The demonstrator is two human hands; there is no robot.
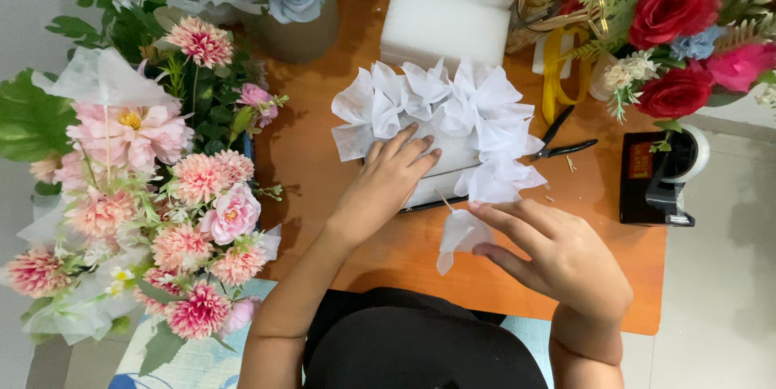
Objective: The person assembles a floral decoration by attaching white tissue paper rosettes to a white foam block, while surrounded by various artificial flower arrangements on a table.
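A white block ringed with folded white fabric petals (453, 118) lies in the middle of the orange table (323, 162). My left hand (386, 183) rests flat on its near left side, fingers together. Nearer the front edge, my right hand (558, 255) pinches a folded white fabric piece on a thin wooden stick (459, 231), its tip against the block's near right edge.
A pink flower bouquet (162, 195) fills the left. A blue rose in a vase (291, 1) stands at the back, beside a white foam block (444, 25) and skewers. Black pliers (562, 142), a tape dispenser (659, 183) and red roses (679, 33) sit right.
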